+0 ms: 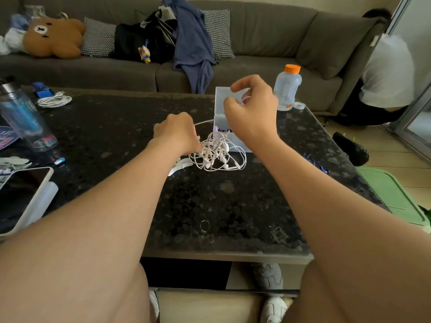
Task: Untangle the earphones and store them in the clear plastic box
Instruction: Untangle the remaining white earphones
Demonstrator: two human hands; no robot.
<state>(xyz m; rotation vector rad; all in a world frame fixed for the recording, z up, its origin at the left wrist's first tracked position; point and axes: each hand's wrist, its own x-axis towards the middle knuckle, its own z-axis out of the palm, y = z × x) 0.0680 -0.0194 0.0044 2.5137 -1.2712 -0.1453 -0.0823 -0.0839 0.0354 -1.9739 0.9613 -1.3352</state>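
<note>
Earphones point(217, 155) lie in a loose white tangle on the dark speckled table point(210, 206), right against the near side of the clear plastic box point(219, 118). The box stands open with its lid point(220, 96) tipped upright behind it. Something purple and something dark show inside near the front wall, but I cannot tell what they are. None of the tangle is in the box.

The left hand point(177, 134) rests at the left edge of the heap, fingers curled down into the cords and gripping them. One taut strand runs from this hand to the right, toward the box. The right hand point(251, 108) is raised above the box in front of the lid, with thumb and fingers pinching a stretch of white cord, well above the pile. The bulk of the earphones sits between and below the two hands, nearer the left one.

A translucent bottle point(286, 87) with an orange cap stands on the table beyond the box, to its right. At the table's left are a blue water bottle point(23, 115), a coiled white cable point(54, 101) and a phone point(21, 197). A grey sofa point(268, 31) runs behind.
</note>
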